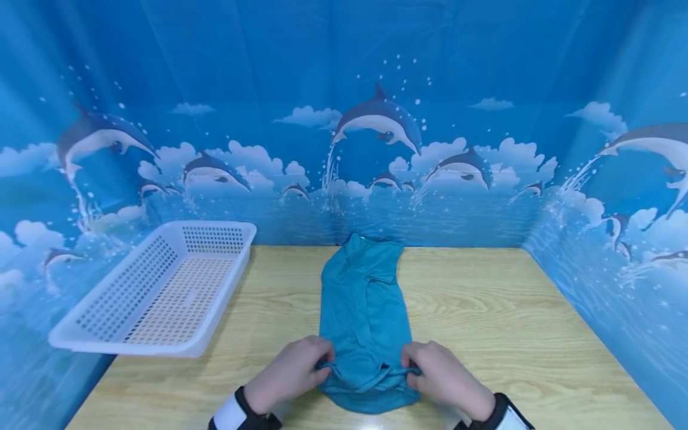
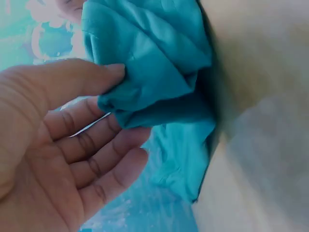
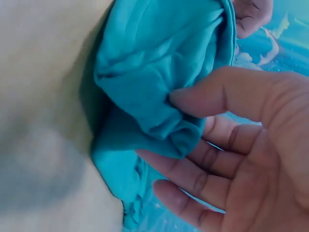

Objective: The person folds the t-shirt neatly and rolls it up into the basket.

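Observation:
A teal cloth garment (image 1: 365, 304) lies lengthwise on the table, folded into a long narrow shape; what kind of garment it is cannot be told. At its near end my left hand (image 1: 301, 367) pinches the left edge between thumb and fingers. Opposite it, my right hand (image 1: 443, 373) pinches the right edge. The near end is bent over between the two hands, slightly raised. In the left wrist view the thumb presses on the teal fabric (image 2: 140, 63) with the fingers beneath. The right wrist view shows the same pinch on bunched fabric (image 3: 159, 87).
A white perforated plastic basket (image 1: 217, 304) stands at the left on the wood-grain table (image 1: 484, 298). A blue curtain with dolphins (image 1: 301, 54) closes off the back and both sides. The garment's far end reaches the table's back edge.

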Action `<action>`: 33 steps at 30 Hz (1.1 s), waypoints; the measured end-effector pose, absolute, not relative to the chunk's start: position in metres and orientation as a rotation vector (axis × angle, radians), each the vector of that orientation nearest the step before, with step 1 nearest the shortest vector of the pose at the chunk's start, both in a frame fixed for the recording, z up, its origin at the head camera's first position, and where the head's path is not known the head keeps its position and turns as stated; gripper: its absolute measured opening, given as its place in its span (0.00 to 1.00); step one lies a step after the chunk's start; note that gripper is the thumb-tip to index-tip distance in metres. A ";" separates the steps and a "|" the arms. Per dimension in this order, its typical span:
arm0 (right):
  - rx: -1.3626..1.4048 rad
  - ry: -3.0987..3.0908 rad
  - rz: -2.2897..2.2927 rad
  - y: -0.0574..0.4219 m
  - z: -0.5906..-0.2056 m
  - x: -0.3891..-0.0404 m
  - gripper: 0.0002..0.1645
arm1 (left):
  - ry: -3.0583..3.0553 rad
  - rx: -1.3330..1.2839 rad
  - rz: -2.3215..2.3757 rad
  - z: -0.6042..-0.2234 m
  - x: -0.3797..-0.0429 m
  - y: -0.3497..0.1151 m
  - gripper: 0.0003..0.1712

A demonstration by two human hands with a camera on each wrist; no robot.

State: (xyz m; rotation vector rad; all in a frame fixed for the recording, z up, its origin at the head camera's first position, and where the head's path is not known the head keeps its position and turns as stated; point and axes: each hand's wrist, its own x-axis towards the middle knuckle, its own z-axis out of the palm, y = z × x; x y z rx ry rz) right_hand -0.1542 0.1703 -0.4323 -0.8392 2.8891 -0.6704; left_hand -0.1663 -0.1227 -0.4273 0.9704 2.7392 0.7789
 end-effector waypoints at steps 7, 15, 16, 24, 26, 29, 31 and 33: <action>-0.773 3.027 -0.654 0.169 -0.430 -0.181 0.08 | 2.805 0.901 0.857 -0.432 -0.199 -0.120 0.06; -0.774 3.101 -0.590 0.163 -0.457 -0.198 0.12 | 2.771 0.835 0.821 -0.456 -0.221 -0.116 0.07; -0.787 3.123 -0.568 0.161 -0.460 -0.198 0.12 | 2.769 0.837 0.812 -0.457 -0.222 -0.115 0.08; -1.028 3.228 -0.217 0.148 -0.462 -0.184 0.21 | 2.778 0.825 0.775 -0.458 -0.223 -0.111 0.09; -1.047 3.181 -0.154 0.146 -0.460 -0.179 0.25 | 2.786 0.831 0.765 -0.457 -0.222 -0.110 0.09; -1.023 3.112 -0.098 0.144 -0.457 -0.175 0.32 | 2.805 0.839 0.746 -0.457 -0.221 -0.110 0.09; -0.999 3.078 -0.084 0.143 -0.457 -0.175 0.36 | 2.817 0.846 0.736 -0.457 -0.220 -0.110 0.09; -0.995 3.061 -0.074 0.142 -0.458 -0.176 0.36 | 2.831 0.851 0.726 -0.457 -0.219 -0.111 0.09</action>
